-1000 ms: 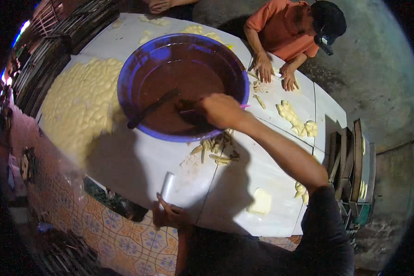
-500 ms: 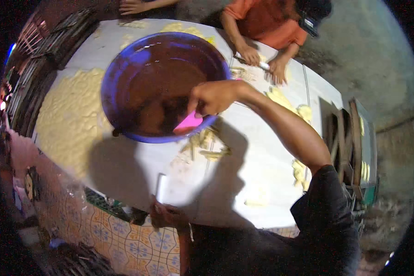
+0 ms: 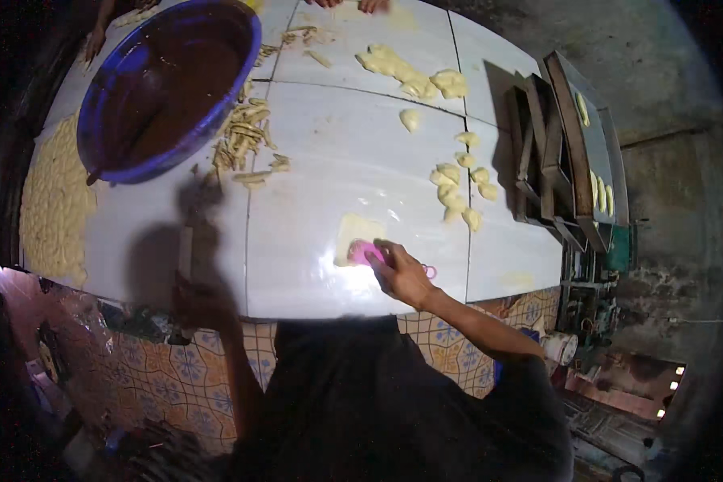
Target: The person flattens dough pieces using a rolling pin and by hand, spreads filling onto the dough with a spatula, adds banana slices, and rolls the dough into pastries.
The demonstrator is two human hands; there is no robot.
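My right hand point(image 3: 406, 277) grips a pink plastic spatula point(image 3: 366, 251), with a pink ring showing beyond the hand. The spatula's blade rests over a thin, flat piece of pale dough point(image 3: 360, 227) near the table's front edge, and a little brown filling shows beside it. In shadow at the front left, my left hand point(image 3: 197, 301) is closed around the lower end of a white rolling pin point(image 3: 186, 251), held upright in the picture. A large blue basin point(image 3: 251, 64) of brown filling stands at the far left.
Dough strips point(image 3: 241, 140) lie beside the basin. A broad dough sheet point(image 3: 52, 209) covers the left end of the white table point(image 3: 321, 177). Several dough pieces point(image 3: 450, 189) lie at right, next to stacked metal trays point(image 3: 574, 153). Other people's hands point(image 3: 349, 4) are at the far edge.
My right hand has moved from the basin to the dough piece with the spatula. The view has shifted right and nearer the front edge. My left hand keeps the rolling pin.
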